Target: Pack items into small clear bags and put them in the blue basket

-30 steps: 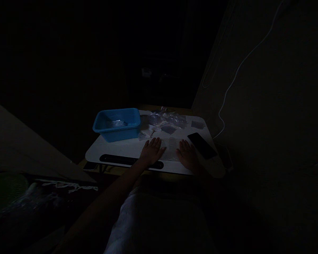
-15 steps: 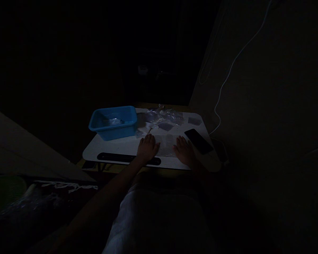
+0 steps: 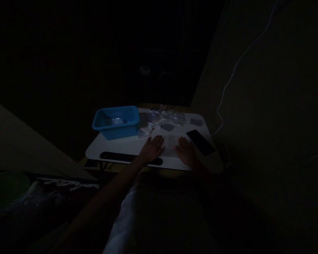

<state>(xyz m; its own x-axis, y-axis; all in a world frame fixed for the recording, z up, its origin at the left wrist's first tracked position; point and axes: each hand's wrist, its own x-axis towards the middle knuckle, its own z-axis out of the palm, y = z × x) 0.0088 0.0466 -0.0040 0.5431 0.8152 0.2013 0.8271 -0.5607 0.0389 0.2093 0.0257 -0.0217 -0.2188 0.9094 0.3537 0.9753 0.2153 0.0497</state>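
Observation:
A thin, see-through plastic sheet or bag (image 3: 171, 145) lies flat on the small white table (image 3: 119, 145). My left hand (image 3: 152, 148) rests palm down on its left side, with the fingers stretched out. On the right side my right hand (image 3: 186, 151) lies flat too, fingers extended. Neither hand grips anything. Just right of my right hand is a black smartphone (image 3: 200, 142). Behind the sheet lie a small flat dark square (image 3: 168, 127) and crumpled clear plastic bags (image 3: 165, 115). The dim light hides the sheet's exact edges.
A blue plastic basin (image 3: 119, 132) with clear plastic inside stands at the table's back left. A dark slot (image 3: 116, 156) runs along the front edge. Another small flat square (image 3: 196, 122) lies at the back right. A white cable (image 3: 234, 68) hangs along the right wall.
My left hand has slid right over the sheet, closer to my right hand, which has hardly moved. The whole view has shifted slightly.

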